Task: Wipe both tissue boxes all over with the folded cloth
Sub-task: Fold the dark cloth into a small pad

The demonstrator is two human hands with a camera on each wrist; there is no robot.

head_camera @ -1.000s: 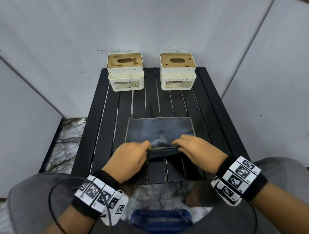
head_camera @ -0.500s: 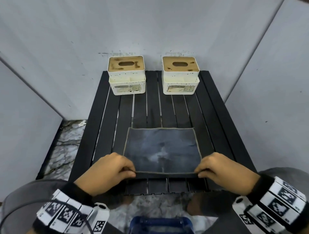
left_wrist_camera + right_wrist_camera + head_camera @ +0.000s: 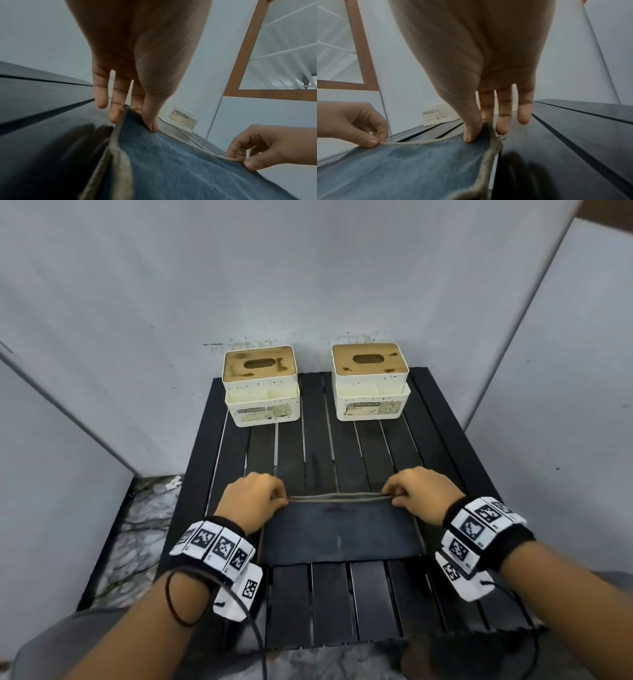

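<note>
A blue-grey cloth (image 3: pixel 339 530) with a tan hem lies folded in half on the black slatted table (image 3: pixel 376 604). My left hand (image 3: pixel 255 499) pinches the cloth's far left corner (image 3: pixel 126 116) between thumb and fingers. My right hand (image 3: pixel 423 494) pinches the far right corner (image 3: pixel 486 128) the same way. Two cream tissue boxes with stained wooden lids stand at the table's far edge: the left box (image 3: pixel 262 386) and the right box (image 3: pixel 371 383). Both are well beyond my hands and untouched.
Pale walls close in behind and on both sides of the table. A marble-patterned floor (image 3: pixel 137 529) shows past the table's left edge. Bare slats lie between the cloth and the boxes. A brown-framed window (image 3: pixel 274 54) appears in the wrist views.
Both hands carried the cloth's near edge away from me and laid it over the far edge, folding the cloth in half. The hands now sit at the far corners.
</note>
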